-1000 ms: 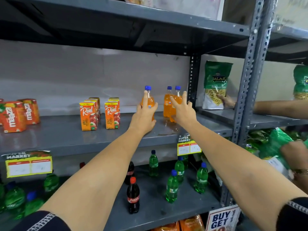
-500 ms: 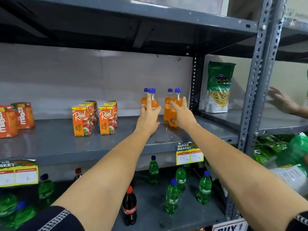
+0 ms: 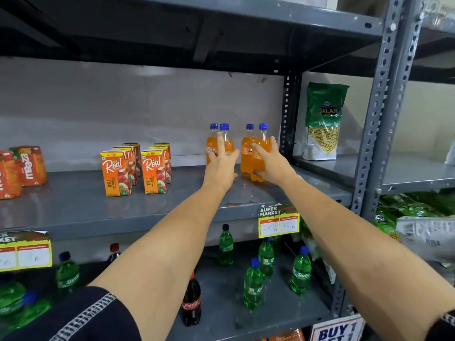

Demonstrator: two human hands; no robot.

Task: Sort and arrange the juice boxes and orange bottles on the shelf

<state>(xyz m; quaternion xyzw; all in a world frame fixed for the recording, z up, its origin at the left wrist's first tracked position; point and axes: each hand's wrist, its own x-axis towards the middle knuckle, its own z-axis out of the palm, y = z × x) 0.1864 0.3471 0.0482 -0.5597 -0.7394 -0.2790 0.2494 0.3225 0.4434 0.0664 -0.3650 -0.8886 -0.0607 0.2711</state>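
Note:
Several orange bottles with blue caps stand at the back right of the grey middle shelf (image 3: 73, 207). My left hand (image 3: 221, 166) grips the left pair of orange bottles (image 3: 227, 143), its fingers wrapped over the front one. My right hand (image 3: 270, 163) holds the right pair of orange bottles (image 3: 248, 153) from the right side. Orange Real juice boxes (image 3: 115, 172) stand in two short rows at mid-shelf, left of my hands. Orange Maaza juice boxes (image 3: 28, 166) sit at the far left edge.
A steel upright (image 3: 286, 114) stands just right of the bottles. A green snack bag (image 3: 323, 121) stands on the adjoining shelf. Green Sprite bottles (image 3: 252, 284) and a cola bottle (image 3: 191, 301) fill the lower shelf. A price tag (image 3: 278, 221) hangs on the shelf edge.
My left hand has carried its orange bottle back and right, so it stands beside another one. The right hand stays on the right pair. Another person's hand at the right has left the view.

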